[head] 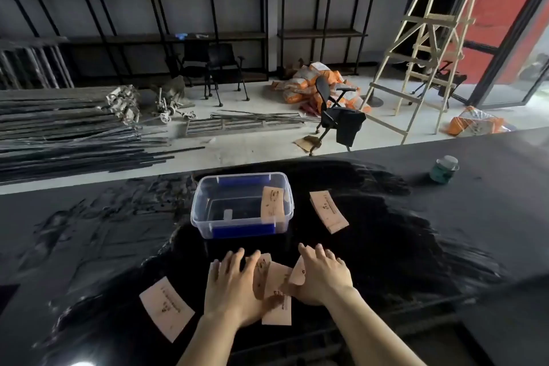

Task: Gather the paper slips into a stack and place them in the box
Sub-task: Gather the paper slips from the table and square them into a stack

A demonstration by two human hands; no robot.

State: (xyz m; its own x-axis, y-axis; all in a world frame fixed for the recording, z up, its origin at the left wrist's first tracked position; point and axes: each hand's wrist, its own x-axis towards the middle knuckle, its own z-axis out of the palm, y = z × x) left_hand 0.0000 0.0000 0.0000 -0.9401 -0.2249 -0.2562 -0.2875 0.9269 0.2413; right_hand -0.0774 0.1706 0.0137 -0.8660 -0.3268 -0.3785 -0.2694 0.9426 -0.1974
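My left hand (234,285) lies flat and spread, palm down, fingers fanned apart, pressing on a loose cluster of paper slips (274,291) on the black table (416,246). It grips nothing; the palm and fingers simply rest on the slips, and the thumb reaches toward the middle of the cluster.

My right hand (322,273) sits just beside it, also palm down, but more cupped. Its fingers are together and lightly bent, and the thumb tucks under toward a slip whose edge curls up against the palm. I cannot tell whether that slip is truly pinched or only touched. The two hands nearly meet over the cluster, which shows between them as several overlapping, unaligned slips.

To the outer side of my left hand, near the wrist, one slip (166,307) lies alone and flat on the table, apart from the hand. Beyond my right fingertips and off to the right, another slip (328,211) lies by itself, well clear of the hand.

Straight ahead of both hands, just past the fingertips, stands the clear plastic box (208,208) with blue latches, lid off. One slip (271,205) leans inside it against the right wall.

Far off to the right on the table stands a small green jar (443,169).
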